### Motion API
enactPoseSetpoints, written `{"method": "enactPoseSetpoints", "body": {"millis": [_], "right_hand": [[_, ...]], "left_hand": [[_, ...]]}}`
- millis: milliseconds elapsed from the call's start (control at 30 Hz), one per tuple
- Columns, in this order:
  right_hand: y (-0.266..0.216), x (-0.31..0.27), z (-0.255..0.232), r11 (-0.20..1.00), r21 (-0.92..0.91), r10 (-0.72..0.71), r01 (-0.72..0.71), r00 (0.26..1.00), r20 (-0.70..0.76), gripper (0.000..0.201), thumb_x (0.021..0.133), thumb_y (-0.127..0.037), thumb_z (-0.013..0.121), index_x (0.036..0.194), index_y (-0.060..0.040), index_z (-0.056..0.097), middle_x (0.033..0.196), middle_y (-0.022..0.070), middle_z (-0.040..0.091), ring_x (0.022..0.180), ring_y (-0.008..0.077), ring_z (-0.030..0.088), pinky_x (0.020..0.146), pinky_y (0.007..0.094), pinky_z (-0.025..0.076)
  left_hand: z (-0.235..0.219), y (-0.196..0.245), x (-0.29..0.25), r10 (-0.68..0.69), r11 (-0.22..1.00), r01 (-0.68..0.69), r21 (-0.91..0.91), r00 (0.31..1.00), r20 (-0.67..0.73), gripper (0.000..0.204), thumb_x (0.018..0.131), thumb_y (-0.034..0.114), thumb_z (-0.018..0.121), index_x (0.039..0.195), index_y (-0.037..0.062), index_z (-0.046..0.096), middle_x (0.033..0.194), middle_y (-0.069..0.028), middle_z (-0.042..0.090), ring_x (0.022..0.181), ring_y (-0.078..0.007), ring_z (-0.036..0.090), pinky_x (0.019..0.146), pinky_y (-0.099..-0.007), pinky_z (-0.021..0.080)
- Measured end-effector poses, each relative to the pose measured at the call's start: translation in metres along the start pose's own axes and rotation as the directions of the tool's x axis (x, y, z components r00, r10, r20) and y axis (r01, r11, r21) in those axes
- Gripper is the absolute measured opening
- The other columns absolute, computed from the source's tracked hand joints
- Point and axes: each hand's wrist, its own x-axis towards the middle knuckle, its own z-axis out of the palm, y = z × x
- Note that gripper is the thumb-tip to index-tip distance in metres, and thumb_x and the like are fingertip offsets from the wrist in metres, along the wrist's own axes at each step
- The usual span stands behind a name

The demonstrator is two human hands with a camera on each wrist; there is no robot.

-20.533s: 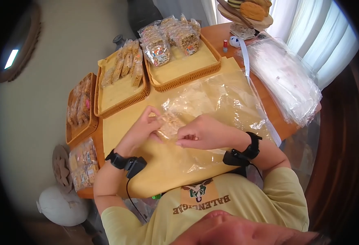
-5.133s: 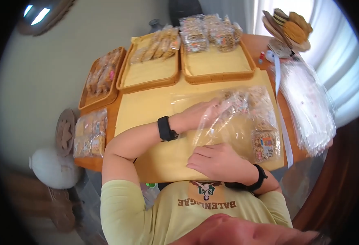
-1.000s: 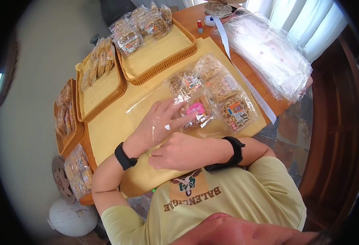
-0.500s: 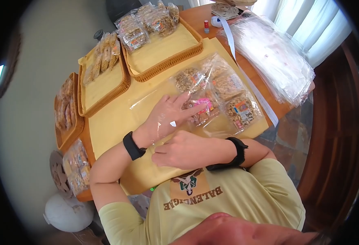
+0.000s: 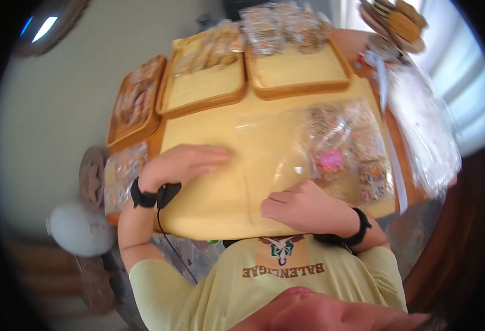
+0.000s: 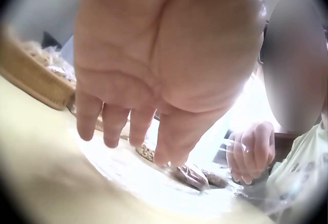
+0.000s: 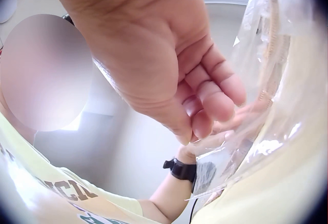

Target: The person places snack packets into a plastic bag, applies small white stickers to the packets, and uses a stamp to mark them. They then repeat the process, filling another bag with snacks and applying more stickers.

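A large clear bag (image 5: 286, 129) lies on the yellow sheet with several packets of nut snacks inside, one bearing a pink label (image 5: 331, 161). At the bag's near left edge my right hand (image 5: 308, 208) pinches the film between thumb and curled fingers; the right wrist view shows the hand (image 7: 159, 55) gripping the plastic (image 7: 230, 152). My left hand (image 5: 184, 164) is outside the bag, held over the sheet to its left, fingers extended and holding nothing. In the left wrist view the palm of that hand (image 6: 164, 49) shows with straight fingers.
Three wicker trays (image 5: 303, 89) with bagged snacks line the back. More packed snacks (image 5: 124, 171) lie at the left table edge. A stack of clear bags (image 5: 422, 129) and a white ribbon (image 5: 394, 165) are on the right.
My left hand has come out of the bag and moved left. My right hand keeps its hold on the bag's edge. The head view has turned.
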Motion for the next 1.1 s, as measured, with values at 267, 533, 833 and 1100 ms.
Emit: {"method": "enactPoseSetpoints", "body": {"millis": [267,533,833,1100], "right_hand": [[-0.001,0.005,-0.005,0.998,0.053,0.014,-0.015,1.0,0.024,0.009,0.075,-0.012,0.055,0.074,-0.0069,0.048,0.06,0.0052,0.047,0.051,0.0195,0.054,0.043,0.0305,0.042],[0.0,0.003,-0.008,0.998,0.037,0.058,-0.059,0.998,0.035,0.01,0.075,-0.014,0.062,0.071,-0.0091,0.054,0.059,0.0028,0.05,0.05,0.0187,0.053,0.044,0.0299,0.042],[0.001,0.005,-0.011,0.997,0.066,0.036,-0.037,0.999,0.019,0.012,0.074,-0.014,0.06,0.072,-0.0079,0.05,0.058,0.0031,0.044,0.048,0.0167,0.052,0.041,0.0293,0.041],[0.001,0.005,-0.014,0.995,0.073,0.06,-0.061,0.998,0.021,0.012,0.074,-0.014,0.06,0.071,-0.0077,0.05,0.058,0.0034,0.044,0.049,0.0168,0.052,0.041,0.0292,0.04]], "left_hand": [[-0.07,-0.175,-0.082,-0.515,0.69,0.723,-0.038,0.454,-0.727,0.013,0.076,0.018,0.059,0.083,0.0074,0.063,0.077,-0.0141,0.062,0.073,-0.0315,0.06,0.065,-0.0388,0.047],[-0.083,-0.219,-0.101,-0.51,0.339,0.941,-0.02,0.166,-0.844,0.025,0.075,0.017,0.061,0.097,0.0045,0.057,0.091,-0.0175,0.062,0.088,-0.036,0.058,0.074,-0.0418,0.047],[-0.075,-0.29,-0.121,-0.653,0.288,0.957,-0.024,0.178,-0.736,0.025,0.079,0.014,0.05,0.1,0.0024,0.057,0.096,-0.0207,0.06,0.092,-0.0379,0.056,0.079,-0.0431,0.046],[-0.087,-0.269,-0.14,-0.584,0.225,0.972,-0.071,0.076,-0.808,0.029,0.081,0.027,0.051,0.094,0.0019,0.058,0.088,-0.0227,0.061,0.084,-0.0404,0.058,0.07,-0.0476,0.048]]}}
